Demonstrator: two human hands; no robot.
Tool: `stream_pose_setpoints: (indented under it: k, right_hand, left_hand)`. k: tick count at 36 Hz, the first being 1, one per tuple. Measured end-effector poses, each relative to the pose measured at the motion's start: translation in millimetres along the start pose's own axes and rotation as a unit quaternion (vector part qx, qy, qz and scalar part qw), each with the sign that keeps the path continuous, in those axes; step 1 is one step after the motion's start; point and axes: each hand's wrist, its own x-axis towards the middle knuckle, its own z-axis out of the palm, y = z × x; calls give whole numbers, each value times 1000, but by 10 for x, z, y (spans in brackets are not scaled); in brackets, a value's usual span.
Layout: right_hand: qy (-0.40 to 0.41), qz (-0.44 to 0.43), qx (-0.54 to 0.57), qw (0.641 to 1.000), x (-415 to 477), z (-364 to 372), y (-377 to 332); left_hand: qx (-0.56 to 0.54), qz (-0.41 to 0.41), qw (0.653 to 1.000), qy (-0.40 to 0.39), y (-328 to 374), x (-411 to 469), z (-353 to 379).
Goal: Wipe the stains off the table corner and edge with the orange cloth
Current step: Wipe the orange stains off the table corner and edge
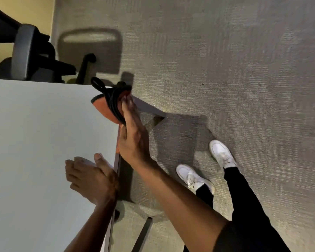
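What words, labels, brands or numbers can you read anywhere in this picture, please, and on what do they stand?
None can be read.
Cloth: no tag or print shows.
Table: blank top.
Shoes: no readable brand.
Chair: no label shows.

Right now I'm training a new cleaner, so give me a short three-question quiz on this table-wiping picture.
1. True or false: the right hand presses the orange cloth against the table at its far corner.
2. Where is the left hand? A) flat on the tabletop near the edge B) on the chair C) holding the cloth
3. Fill in: the shoes on the carpet are ____.

Key: 1 true; 2 A; 3 white
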Motion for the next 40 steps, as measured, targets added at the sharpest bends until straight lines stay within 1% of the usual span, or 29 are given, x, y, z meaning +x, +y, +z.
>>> stream_pose_setpoints:
  k: [5,7,11,14,16,18,20,21,24,27,31,33,36,38,40]
  right_hand:
    - [-10,-60,-55,997,-145,48,32]
    - [-10,-63,-63,996,-263,94,24]
    - [-7,2,-29,1000,-293,144,-37]
    - [31,79,18,996,-167,123,-100]
    - [63,97,30,993,-101,130,-108]
    - [73,68,-4,995,-128,134,-74]
    - [56,19,-46,997,-239,101,-10]
    - [43,6,-48,998,-303,76,19]
    - [10,-9,-7,1000,-422,38,85]
    - [22,-21,10,999,-245,61,97]
    - [79,-17,-19,997,245,135,14]
    - [91,-27,-30,995,330,166,2]
    - [54,-49,-28,997,137,150,60]
    - [21,-47,-19,999,-93,110,102]
    - [5,-38,2,999,-263,81,114]
  left_hand:
    - [-5,4,1000,17,-35,8,17]
    - [-18,-5,1000,16,-30,17,15]
    - [-29,4,999,18,-55,23,36]
    - [-28,14,999,25,-76,24,85]
    - [-21,16,999,27,-90,31,104]
    - [-16,13,999,28,-95,35,108]
    - [-23,5,999,22,-86,27,102]
    - [-25,4,999,19,-80,23,98]
    - [-22,-1,1000,13,-64,17,76]
    - [-20,-4,1000,7,-28,-2,55]
    - [-17,3,1000,16,-10,-20,43]
    - [-17,1,1000,18,-1,-16,45]
    - [-19,-3,1000,13,-12,-6,51]
    - [-19,-3,1000,10,-20,1,53]
    - [-17,-2,1000,9,-13,2,49]
